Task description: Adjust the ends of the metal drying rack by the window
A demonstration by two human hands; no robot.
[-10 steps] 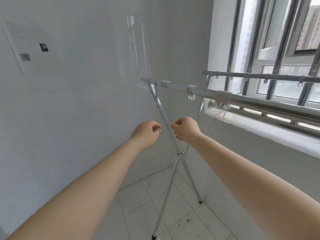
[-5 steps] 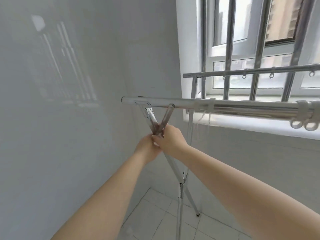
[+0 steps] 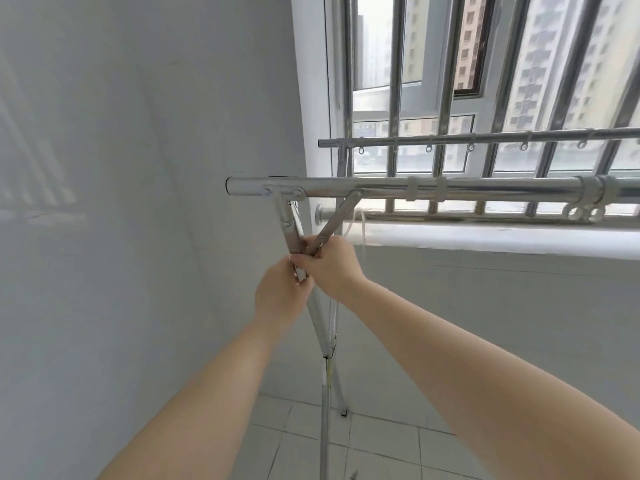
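The metal drying rack stands in front of the window, its near top bar (image 3: 381,186) running from centre to the right edge. At the bar's left end, a slanted leg (image 3: 289,225) and a diagonal brace (image 3: 337,216) drop down and meet in a V. My left hand (image 3: 282,292) grips the leg just below that joint. My right hand (image 3: 334,268) is closed on the lower end of the brace, touching the left hand. The crossed legs (image 3: 327,344) continue to the floor. A thinner far bar (image 3: 485,138) with small rings runs closer to the glass.
A white wall (image 3: 121,237) is close on the left. The window sill (image 3: 485,239) and vertical window bars (image 3: 394,81) lie behind the rack. White clips (image 3: 585,213) hang on the near bar at right. The floor (image 3: 381,445) is tiled.
Both hands rose from free in the air to the leg and brace joint and closed on it. The view swung right toward the window and nearer the rack's end.
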